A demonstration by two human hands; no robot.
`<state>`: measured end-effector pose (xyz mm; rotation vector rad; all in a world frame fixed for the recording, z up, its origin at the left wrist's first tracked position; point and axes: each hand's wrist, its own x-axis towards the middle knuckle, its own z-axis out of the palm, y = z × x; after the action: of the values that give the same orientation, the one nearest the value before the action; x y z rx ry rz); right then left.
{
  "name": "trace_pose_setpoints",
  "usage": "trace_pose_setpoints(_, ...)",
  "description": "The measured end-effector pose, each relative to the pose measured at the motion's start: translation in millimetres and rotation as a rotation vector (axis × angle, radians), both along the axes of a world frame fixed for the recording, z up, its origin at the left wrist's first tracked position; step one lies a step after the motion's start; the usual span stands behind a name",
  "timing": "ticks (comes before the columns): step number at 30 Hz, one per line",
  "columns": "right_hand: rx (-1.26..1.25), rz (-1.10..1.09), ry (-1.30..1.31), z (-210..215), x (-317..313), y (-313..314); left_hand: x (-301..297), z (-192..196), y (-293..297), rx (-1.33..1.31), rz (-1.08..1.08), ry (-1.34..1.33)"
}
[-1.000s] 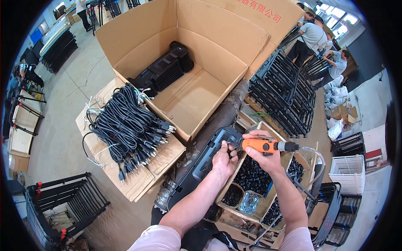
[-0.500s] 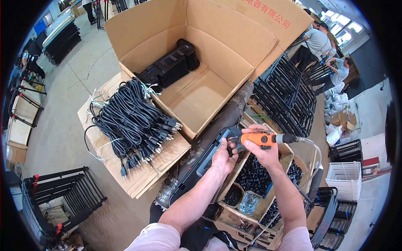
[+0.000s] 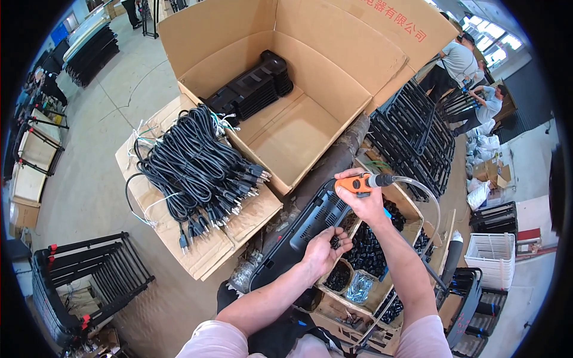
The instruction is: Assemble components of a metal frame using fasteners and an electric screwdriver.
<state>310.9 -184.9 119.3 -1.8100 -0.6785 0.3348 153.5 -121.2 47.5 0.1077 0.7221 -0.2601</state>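
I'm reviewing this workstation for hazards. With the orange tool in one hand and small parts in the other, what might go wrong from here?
The left hand cups small black parts loosely over the compartment box; some may well spill or land in the wrong section. The clear hose of the orange air screwdriver in the right hand loops over the box and might snag. The long black housing lies tilted on a narrow support and could slide.

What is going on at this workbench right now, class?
A person's right hand holds an orange air-hose screwdriver over a long black housing. The left hand lies palm up with small dark pieces in it, above a compartmented parts box. Bundled black power cords lie on cardboard to the left.
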Motion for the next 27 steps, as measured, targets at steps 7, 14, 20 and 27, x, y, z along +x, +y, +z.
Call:
trace_pose_setpoints(7, 0.031, -0.015, 0.021, -6.0, -5.5, 2.8, -56.7, -7.3, 2.1, 0.02, -0.108, -0.017)
trace_pose_setpoints(14, -0.016, -0.031, -0.007, -4.8, -16.0, 7.5, -100.4, -4.0, 11.8, 0.088, -0.169, -0.008)
trace_pose_setpoints(20, 0.055, -0.113, -0.021, -1.2, -12.0, -2.2, -105.4, -7.9, 24.0, 0.186, -0.218, -0.07)
trace_pose_setpoints(27, 0.22, -0.296, 0.006, 84.5, -97.4, -48.4, -123.6, -6.1, 41.7, 0.281, -0.409, -0.212)
